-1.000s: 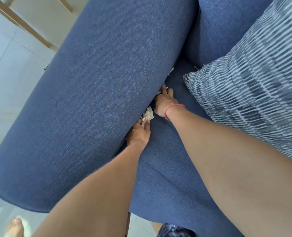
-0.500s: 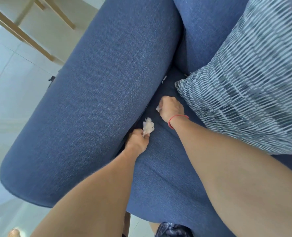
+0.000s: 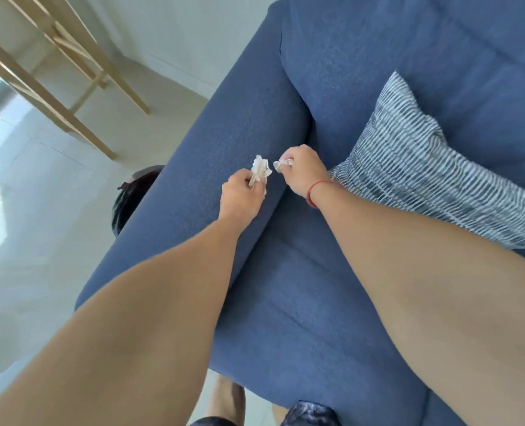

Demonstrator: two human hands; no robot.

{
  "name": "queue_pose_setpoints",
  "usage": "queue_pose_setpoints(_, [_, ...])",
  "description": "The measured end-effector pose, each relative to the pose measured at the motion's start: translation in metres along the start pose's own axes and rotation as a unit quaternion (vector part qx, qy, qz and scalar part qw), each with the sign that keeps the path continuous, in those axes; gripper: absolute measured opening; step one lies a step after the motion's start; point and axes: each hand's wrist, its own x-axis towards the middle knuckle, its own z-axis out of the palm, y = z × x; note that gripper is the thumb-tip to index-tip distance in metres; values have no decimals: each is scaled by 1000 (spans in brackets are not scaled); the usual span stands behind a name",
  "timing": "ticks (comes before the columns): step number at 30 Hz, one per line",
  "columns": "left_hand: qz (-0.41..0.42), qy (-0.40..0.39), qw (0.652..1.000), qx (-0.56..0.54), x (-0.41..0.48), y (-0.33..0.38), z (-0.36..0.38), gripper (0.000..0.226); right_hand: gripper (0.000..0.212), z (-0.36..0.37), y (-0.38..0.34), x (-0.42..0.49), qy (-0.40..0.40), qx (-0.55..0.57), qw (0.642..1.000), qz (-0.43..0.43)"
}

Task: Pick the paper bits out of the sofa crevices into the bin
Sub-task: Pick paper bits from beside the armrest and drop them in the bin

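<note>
My left hand is raised over the blue sofa's armrest and pinches a crumpled white paper wad. Just to its right, my right hand, with a red string at the wrist, is closed on a smaller paper bit that pokes out of the fist. Both hands hover above the crevice between armrest and seat cushion. A dark bin shows partly on the floor behind the armrest, to the left of my hands.
A striped blue-and-white pillow leans on the seat right of my right hand. Light wooden furniture legs stand on the pale tiled floor at the upper left. My feet show at the bottom edge.
Both hands have lifted out of the crevice with their paper bits and now sit above the armrest. The view has pulled back, and the bin has come into sight.
</note>
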Motion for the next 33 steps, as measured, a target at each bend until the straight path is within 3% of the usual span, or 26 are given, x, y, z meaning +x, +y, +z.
queue_pose_setpoints(6, [-4,135,991,9,22,-24,-94,35,18,13,-90,1,9,61,998,-21])
queue_pose_setpoints(10, [-60,144,988,11,35,-52,-158,43,15,39,-153,7,-21,78,996,-47])
queue_pose_setpoints(15, [-118,158,980,-15,52,-79,-213,23,17,83,-215,18,-60,68,994,-66])
queue_pose_setpoints(17, [-135,160,978,-27,62,-95,-233,10,17,101,-235,24,-73,54,993,-76])
queue_pose_setpoints(19, [-154,157,975,-35,73,-109,-250,24,19,115,-253,31,-87,42,992,-84])
queue_pose_setpoints(22, [-176,139,974,-36,89,-125,-270,22,21,132,-276,41,-94,34,991,-83])
queue_pose_setpoints(25, [-199,100,975,-15,96,-133,-281,9,34,147,-289,47,-176,-4,982,-66])
queue_pose_setpoints(27, [-201,80,976,13,99,-136,-282,34,41,151,-288,48,-212,-40,975,-58])
queue_pose_setpoints(29, [-199,71,977,37,100,-137,-281,42,45,150,-284,49,-215,-47,974,-54])
queue_pose_setpoints(33, [-170,45,982,66,101,-121,-271,23,50,134,-268,53,-195,-42,979,-48])
